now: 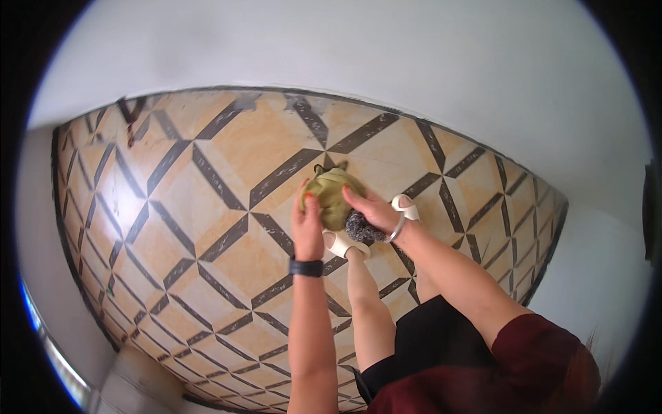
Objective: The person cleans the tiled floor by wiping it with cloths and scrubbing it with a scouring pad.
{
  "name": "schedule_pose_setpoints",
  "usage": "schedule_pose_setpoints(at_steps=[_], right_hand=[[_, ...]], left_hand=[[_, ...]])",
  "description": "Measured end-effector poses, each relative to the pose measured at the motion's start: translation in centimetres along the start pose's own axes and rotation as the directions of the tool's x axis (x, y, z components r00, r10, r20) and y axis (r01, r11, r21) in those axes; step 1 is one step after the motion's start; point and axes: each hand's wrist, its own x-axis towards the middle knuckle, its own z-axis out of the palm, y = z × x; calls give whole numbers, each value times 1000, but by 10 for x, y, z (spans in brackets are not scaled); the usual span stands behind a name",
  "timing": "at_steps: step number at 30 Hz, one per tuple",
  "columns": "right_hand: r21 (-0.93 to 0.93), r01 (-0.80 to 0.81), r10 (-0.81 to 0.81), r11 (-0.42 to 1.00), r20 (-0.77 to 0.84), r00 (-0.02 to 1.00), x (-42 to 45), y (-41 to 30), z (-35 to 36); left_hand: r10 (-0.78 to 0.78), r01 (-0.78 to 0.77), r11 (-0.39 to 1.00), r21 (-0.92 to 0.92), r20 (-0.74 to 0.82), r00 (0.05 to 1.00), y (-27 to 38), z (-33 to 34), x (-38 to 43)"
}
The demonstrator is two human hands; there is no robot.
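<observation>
A green fabric item (333, 199), rounded and crumpled, with small pointed parts at its far end, is held up between both hands at the middle of the head view. My left hand (309, 225) grips its left side, thumb on top, with a black band on the wrist. On the right side my right hand (375, 209) presses it with the thumb on top; a silver bangle circles that wrist. A dark grey fuzzy piece (360, 227) hangs below the right palm; whether it belongs to the green item I cannot tell. The fingers under the fabric are hidden.
Below is a tiled floor (279, 129) with a dark lattice pattern. My feet, in white slippers (340, 244), stand beneath the hands. A pale wall (362, 46) runs along the far side and the right. A dark object (131, 111) lies near the far left edge.
</observation>
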Motion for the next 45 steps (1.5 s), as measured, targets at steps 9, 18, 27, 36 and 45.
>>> schedule_pose_setpoints(at_steps=[9, 18, 27, 36, 45], right_hand=[[-319, 64, -191, 946, -383, 904, 31, 46, 20], [-859, 2, -420, 512, -248, 873, 80, 57, 2], [339, -107, 218, 935, -310, 925, 150, 32, -80], [-103, -19, -88, 995, -925, 370, 141, 42, -314], [-730, -381, -752, 568, -648, 120, 328, 137, -434]], left_hand=[[-165, 170, 883, -437, 48, 985, -38, -22, -2], [-122, 27, 892, -451, -184, 975, -79, -26, 63], [-178, 137, 923, -360, -84, 980, -74, 16, 128], [-686, 655, 719, 233, 82, 723, -162, -162, 265], [-462, 131, 780, 612, 422, 779, -166, -303, 404]])
